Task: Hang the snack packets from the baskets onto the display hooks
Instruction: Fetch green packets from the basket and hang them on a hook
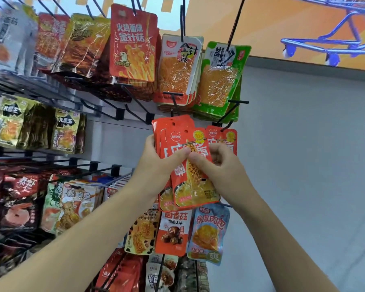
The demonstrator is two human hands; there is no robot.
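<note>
Head view: left hand [156, 161] grips the red packets [190, 186] just beside the hook [228, 124], right hand [221, 165] pinches the front one. Light, floppy, slick (I reckon); I'd hold by the punched top edge.

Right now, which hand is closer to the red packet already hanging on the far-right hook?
Right. Both hands hold the stack of red packets, but the right hand sits just below the hanging red packet, overlapping its lower edge; the left hand is farther left.
</note>
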